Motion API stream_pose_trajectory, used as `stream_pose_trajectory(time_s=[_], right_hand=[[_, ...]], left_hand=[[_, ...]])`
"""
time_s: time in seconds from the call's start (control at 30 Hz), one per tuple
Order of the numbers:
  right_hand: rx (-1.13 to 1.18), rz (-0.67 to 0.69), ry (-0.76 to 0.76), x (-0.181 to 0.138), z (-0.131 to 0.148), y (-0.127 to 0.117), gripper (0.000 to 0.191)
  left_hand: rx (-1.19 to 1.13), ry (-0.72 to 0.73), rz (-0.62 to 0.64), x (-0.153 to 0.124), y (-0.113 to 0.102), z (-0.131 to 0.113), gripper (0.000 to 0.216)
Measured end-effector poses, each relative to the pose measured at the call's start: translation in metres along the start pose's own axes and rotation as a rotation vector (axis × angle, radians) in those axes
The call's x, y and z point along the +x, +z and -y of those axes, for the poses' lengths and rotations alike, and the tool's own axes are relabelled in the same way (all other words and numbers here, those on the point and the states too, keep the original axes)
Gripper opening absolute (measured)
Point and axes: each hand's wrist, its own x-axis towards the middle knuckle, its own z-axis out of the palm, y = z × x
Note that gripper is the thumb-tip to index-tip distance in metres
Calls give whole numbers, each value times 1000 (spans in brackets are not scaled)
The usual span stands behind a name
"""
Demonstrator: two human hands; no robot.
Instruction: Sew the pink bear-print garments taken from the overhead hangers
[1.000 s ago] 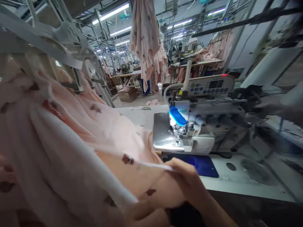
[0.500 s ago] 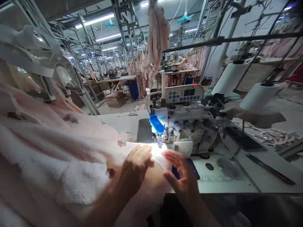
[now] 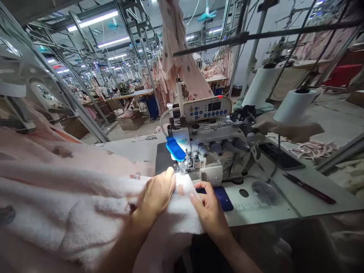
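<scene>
Soft pale pink and white fleece fabric (image 3: 99,212) with small bear prints spreads from the left across the front of an overlock sewing machine (image 3: 210,172). My left hand (image 3: 159,191) lies over it, fingers curled down on the cloth just before the lit presser foot. To its right, my right hand (image 3: 212,210) pinches the cloth's right edge between thumb and fingers. A blue finger guard (image 3: 175,149) sits above the presser foot. Cloth and fingers partly hide the stitching area.
Right of the machine, tweezers (image 3: 309,188), a phone (image 3: 281,155) and a round clear lid (image 3: 265,192) lie on the table. Two white thread cones (image 3: 295,106) stand behind. Pink cloth (image 3: 182,57) hangs above the control panel (image 3: 209,108).
The view has swung, so the machine appears further left. My right hand's fingers have closed from a looser pose onto the cloth edge, and the white corner has turned to lie flatter.
</scene>
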Motion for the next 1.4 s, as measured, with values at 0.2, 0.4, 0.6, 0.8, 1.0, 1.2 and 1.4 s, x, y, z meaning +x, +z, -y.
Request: stream_pose_trajectory(time_s=[0.2, 0.4, 0.6, 0.8, 1.0, 1.2, 1.4], right_hand=[[-88, 80, -94, -11, 9, -2, 24], [-144, 81, -107, 2, 18, -9, 38], [37, 62, 11, 18, 16, -4, 41], [113, 162, -14, -22, 8, -6, 46], [-121, -149, -218, -19, -7, -6, 29], [82, 251, 16, -27, -6, -5, 18], [-47, 195, -64, -57, 9, -11, 31]], left_hand=[[118, 2, 72, -10, -5, -1, 23], [170, 1, 8, 7, 1, -11, 20], [87, 95, -141, 29, 6, 3, 27], [-66, 513, -374, -37, 27, 1, 55], [-375, 536, -637, -66, 53, -14, 24], [-450, 421, -696, -79, 65, -20, 32], [-561, 395, -684, -99, 69, -28, 31]])
